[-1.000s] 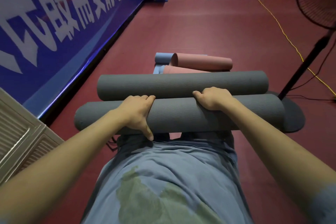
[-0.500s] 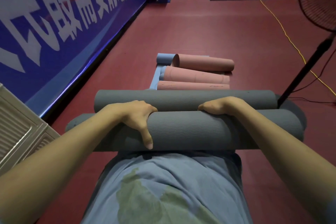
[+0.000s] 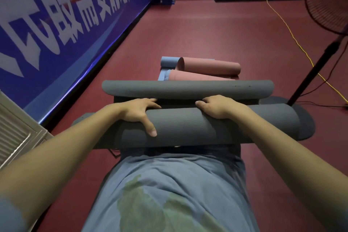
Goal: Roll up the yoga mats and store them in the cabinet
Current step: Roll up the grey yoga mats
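Since half a second ago, the near grey mat roll (image 3: 216,128) has been drawn back from the far grey mat roll (image 3: 188,88), so that a strip of dark flat mat (image 3: 178,102) is now seen between the two. The near roll is gripped by both hands: the left hand (image 3: 139,113) is curled over its top with the thumb laid down the near face, and the right hand (image 3: 216,107) is clasped over its far upper edge. The far grey roll lies crosswise on the red floor (image 3: 216,30), untouched. Beyond it, two pink rolled mats (image 3: 211,67) and a blue mat (image 3: 168,61) are lying on the floor. At the left a blue banner (image 3: 56,24) is seen, and at the right a standing fan (image 3: 325,2) with a yellow cable (image 3: 282,20). No cabinet is shown.
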A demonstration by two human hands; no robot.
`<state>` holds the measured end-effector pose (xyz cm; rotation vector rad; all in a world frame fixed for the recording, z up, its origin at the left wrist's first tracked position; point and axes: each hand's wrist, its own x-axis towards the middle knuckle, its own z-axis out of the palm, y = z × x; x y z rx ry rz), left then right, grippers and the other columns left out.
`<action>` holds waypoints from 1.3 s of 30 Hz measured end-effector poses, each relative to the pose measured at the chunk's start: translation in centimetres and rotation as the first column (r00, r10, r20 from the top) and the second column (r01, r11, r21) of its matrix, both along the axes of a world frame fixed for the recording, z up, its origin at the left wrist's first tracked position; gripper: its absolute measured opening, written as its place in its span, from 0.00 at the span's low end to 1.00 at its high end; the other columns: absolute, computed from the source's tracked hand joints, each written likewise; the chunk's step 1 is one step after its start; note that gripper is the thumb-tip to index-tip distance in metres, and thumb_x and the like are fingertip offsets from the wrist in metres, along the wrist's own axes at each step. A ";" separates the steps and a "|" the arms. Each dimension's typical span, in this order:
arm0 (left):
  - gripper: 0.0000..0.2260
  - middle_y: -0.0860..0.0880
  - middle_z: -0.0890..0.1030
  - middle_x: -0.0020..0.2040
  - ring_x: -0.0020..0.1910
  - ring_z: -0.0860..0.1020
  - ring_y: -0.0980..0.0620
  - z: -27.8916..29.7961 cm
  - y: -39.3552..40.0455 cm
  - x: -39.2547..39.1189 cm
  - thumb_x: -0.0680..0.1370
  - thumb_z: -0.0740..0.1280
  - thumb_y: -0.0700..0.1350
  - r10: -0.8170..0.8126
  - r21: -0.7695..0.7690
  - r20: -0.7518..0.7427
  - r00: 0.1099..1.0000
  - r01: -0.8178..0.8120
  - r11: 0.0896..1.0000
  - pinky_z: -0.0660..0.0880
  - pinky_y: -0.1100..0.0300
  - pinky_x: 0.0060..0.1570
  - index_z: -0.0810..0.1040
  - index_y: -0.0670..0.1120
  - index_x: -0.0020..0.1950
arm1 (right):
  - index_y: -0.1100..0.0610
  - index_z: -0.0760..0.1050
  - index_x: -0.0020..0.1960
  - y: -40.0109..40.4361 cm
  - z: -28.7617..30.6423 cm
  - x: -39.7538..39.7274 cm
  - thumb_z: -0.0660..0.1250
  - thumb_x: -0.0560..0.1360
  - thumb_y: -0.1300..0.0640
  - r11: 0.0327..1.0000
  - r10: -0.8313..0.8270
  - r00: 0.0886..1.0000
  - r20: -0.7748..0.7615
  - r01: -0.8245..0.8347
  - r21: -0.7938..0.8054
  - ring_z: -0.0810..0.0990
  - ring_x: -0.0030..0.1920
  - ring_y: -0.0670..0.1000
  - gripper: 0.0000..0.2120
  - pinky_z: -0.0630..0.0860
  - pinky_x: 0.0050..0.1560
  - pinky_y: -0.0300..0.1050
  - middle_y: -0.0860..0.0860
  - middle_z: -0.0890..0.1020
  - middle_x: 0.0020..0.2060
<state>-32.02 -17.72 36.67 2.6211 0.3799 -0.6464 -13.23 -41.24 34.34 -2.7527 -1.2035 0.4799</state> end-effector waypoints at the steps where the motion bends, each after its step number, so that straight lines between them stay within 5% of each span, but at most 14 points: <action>1: 0.65 0.54 0.53 0.83 0.80 0.56 0.51 0.0 0.2 0.0 0.44 0.77 0.76 0.013 -0.010 0.007 1.000 -0.013 1.000 0.58 0.46 0.78 0.66 0.58 0.79 | 0.52 0.74 0.70 -0.1 -0.1 -0.5 0.47 0.83 0.37 1.000 0.017 0.999 0.042 -0.017 0.004 0.75 0.67 0.60 0.29 0.71 0.64 0.56 0.57 0.77 0.68; 7: 0.68 0.52 0.47 0.84 0.82 0.46 0.48 -0.4 1.2 0.4 0.42 0.70 0.81 0.042 -0.004 0.108 0.993 -0.042 0.999 0.43 0.40 0.80 0.60 0.62 0.81 | 0.52 0.79 0.63 -0.1 -1.1 -3.5 0.44 0.84 0.43 0.994 0.022 0.950 0.310 -0.055 0.098 0.75 0.64 0.60 0.27 0.70 0.58 0.56 0.56 0.79 0.63; 12: 0.52 0.60 0.74 0.72 0.71 0.72 0.59 -1.5 2.4 -0.6 0.52 0.80 0.71 0.120 -0.106 0.294 0.948 -0.093 0.990 0.68 0.51 0.73 0.73 0.57 0.74 | 0.52 0.79 0.56 0.1 -1.7 -3.7 0.43 0.83 0.41 0.990 0.026 0.924 0.381 -0.077 0.119 0.80 0.58 0.60 0.28 0.69 0.54 0.55 0.55 0.83 0.57; 17: 0.29 0.60 0.81 0.65 0.66 0.76 0.63 -2.9 -0.2 -2.7 0.66 0.75 0.65 0.141 -0.104 0.579 0.803 -0.099 0.990 0.72 0.52 0.70 0.82 0.58 0.66 | 0.51 0.81 0.58 1.4 -1.0 -1.6 0.43 0.82 0.39 0.996 0.005 0.964 0.264 -0.027 0.080 0.80 0.56 0.61 0.30 0.69 0.50 0.54 0.58 0.83 0.57; 20: 0.38 0.52 0.71 0.76 0.77 0.66 0.56 -3.1 -1.7 -4.0 0.68 0.70 0.68 0.070 0.007 0.563 0.823 -0.090 0.996 0.63 0.48 0.77 0.73 0.54 0.76 | 0.49 0.80 0.61 2.2 -0.8 -1.0 0.43 0.81 0.38 1.000 0.020 0.976 0.217 -0.024 0.018 0.79 0.57 0.59 0.30 0.70 0.51 0.53 0.56 0.82 0.60; 23: 0.66 0.43 0.52 0.84 0.83 0.48 0.43 -3.0 -2.8 -3.6 0.54 0.67 0.81 -0.147 0.408 0.273 0.951 0.024 0.913 0.51 0.43 0.80 0.49 0.51 0.84 | 0.48 0.79 0.64 2.6 -0.8 -0.7 0.43 0.81 0.38 1.000 -0.005 0.980 0.199 0.001 0.024 0.78 0.60 0.59 0.30 0.69 0.53 0.54 0.56 0.81 0.62; 25: 0.73 0.40 0.47 0.83 0.82 0.44 0.37 -3.3 -3.2 -3.0 0.50 0.72 0.79 -0.140 0.518 0.195 0.971 0.019 0.855 0.49 0.41 0.80 0.42 0.50 0.83 | 0.49 0.79 0.66 2.9 -0.7 -0.7 0.44 0.81 0.37 0.999 -0.024 0.975 0.222 0.014 0.047 0.75 0.63 0.60 0.30 0.69 0.55 0.55 0.57 0.79 0.65; 32: 0.68 0.45 0.57 0.82 0.80 0.56 0.40 -3.3 -1.9 -1.3 0.51 0.78 0.73 -0.175 0.497 0.257 0.950 0.026 0.867 0.60 0.43 0.76 0.48 0.54 0.83 | 0.56 0.78 0.66 2.6 0.4 -0.4 0.43 0.82 0.34 0.998 -0.038 0.994 0.104 0.042 -0.037 0.75 0.66 0.61 0.35 0.69 0.62 0.55 0.58 0.78 0.67; 35: 0.62 0.52 0.73 0.72 0.69 0.73 0.48 -3.2 -1.8 -1.4 0.50 0.74 0.74 -0.230 0.513 0.301 0.925 0.046 0.857 0.69 0.46 0.64 0.56 0.55 0.80 | 0.58 0.76 0.68 2.2 1.2 -0.5 0.43 0.82 0.34 0.996 -0.036 0.998 0.052 0.040 -0.081 0.75 0.67 0.61 0.36 0.68 0.65 0.55 0.59 0.77 0.68; 39: 0.55 0.59 0.79 0.64 0.61 0.78 0.53 -2.4 -2.0 -1.7 0.49 0.74 0.73 -0.242 0.472 0.317 0.917 0.069 0.879 0.70 0.49 0.57 0.64 0.58 0.74 | 0.58 0.73 0.72 1.8 1.7 -0.3 0.45 0.81 0.31 0.992 -0.056 0.997 -0.046 0.050 -0.114 0.73 0.70 0.61 0.38 0.67 0.69 0.55 0.60 0.73 0.72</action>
